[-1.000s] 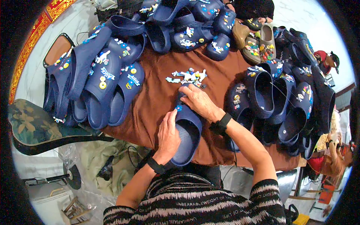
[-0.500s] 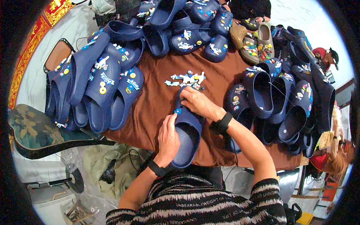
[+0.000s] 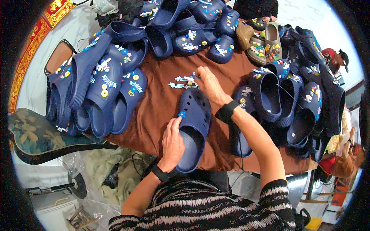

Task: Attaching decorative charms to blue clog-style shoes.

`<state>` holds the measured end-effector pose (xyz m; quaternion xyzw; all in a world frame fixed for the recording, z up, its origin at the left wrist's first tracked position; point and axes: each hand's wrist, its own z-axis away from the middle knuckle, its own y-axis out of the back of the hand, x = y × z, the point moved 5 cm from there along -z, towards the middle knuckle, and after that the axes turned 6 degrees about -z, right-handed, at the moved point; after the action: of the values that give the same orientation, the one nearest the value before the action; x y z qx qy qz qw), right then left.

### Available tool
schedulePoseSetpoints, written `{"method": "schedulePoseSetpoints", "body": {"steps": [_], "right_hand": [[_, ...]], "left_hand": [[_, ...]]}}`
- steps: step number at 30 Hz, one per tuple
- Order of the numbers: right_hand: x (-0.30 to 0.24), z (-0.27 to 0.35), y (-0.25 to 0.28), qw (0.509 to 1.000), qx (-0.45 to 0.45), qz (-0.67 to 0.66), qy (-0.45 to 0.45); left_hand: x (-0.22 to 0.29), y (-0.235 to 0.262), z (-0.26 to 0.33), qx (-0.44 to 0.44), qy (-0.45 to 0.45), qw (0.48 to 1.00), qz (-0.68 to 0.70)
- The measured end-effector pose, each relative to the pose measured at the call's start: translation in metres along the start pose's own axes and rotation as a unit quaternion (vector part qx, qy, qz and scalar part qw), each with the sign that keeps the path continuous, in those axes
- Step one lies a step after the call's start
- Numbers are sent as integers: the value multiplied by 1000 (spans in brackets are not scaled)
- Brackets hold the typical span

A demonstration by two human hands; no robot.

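Fingers of the right hand (image 3: 210, 86) are spread and laid over the charm pile (image 3: 184, 81) on the brown cloth (image 3: 154, 115), just beyond the toe of the clog (image 3: 192, 129). The clog's long axis runs from that pile back toward the body. Its near side is gripped by the left hand (image 3: 172, 144), fingers curled, which lies nearer to it.

My left hand (image 3: 172, 144) covers the near left rim of the navy clog (image 3: 193, 129). My right hand (image 3: 208, 84) hides part of the small charm pile (image 3: 183, 81); each charm's shape is too small to tell. Stacked clogs at right (image 3: 308, 111) overlap; lower ones mostly hidden.
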<state>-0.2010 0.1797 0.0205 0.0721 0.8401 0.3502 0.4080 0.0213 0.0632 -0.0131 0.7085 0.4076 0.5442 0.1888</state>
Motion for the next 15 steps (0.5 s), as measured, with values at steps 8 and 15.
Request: {"method": "schedulePoseSetpoints", "body": {"steps": [8, 15], "right_hand": [[14, -18, 2, 995, -18, 96, -12], [-42, 22, -30, 979, -170, -50, 98]], "left_hand": [[2, 3, -2, -18, 0, 1000, 8], [-8, -7, 2, -8, 22, 1000, 8]]}}
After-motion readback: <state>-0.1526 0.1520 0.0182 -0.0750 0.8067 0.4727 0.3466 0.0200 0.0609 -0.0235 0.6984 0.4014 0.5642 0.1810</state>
